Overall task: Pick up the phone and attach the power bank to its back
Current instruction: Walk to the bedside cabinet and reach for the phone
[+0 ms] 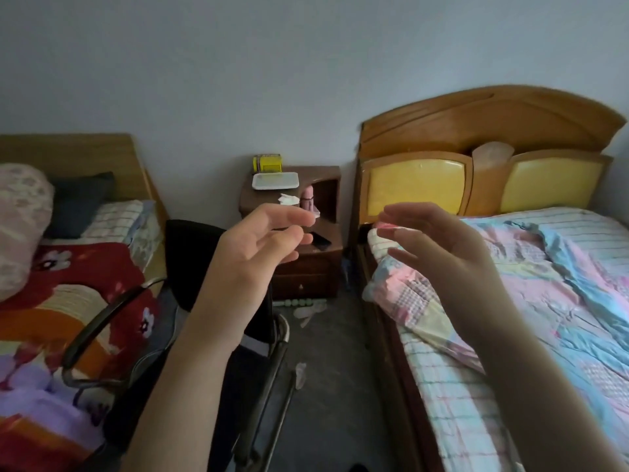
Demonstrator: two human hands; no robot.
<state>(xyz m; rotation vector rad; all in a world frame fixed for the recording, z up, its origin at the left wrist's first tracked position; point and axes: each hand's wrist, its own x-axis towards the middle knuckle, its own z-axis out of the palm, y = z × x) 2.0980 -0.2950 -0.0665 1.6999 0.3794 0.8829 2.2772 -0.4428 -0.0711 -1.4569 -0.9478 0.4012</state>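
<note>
Both hands are raised in front of the camera, empty and apart from each other. The left hand (258, 240) has its palm turned inward with the fingers loosely curled and spread, holding nothing; the right hand (439, 247) faces it, fingers stretched forward and slightly parted, also holding nothing. Behind them, between 2 beds, stands a dark wooden nightstand (306, 267). On its lower shelf lies a flat black object that is probably the phone (321, 240), just past the left fingertips in the view and well beyond their reach in depth; the dim light makes it hard to be sure. On the nightstand's top sit a white tray (275, 181), a yellow box (267, 162) behind it against the wall, some crumpled white paper (288, 200) near the front edge and a pink bottle (308, 198) beside the paper. I cannot tell which item, if any, is the power bank. A black chair (190, 264) stands below the left forearm, next to the left bed (68, 267) with its red floral blanket. The right bed (544, 284) has a pastel checked quilt and a wooden headboard (476, 131) with 2 yellow panels.
</note>
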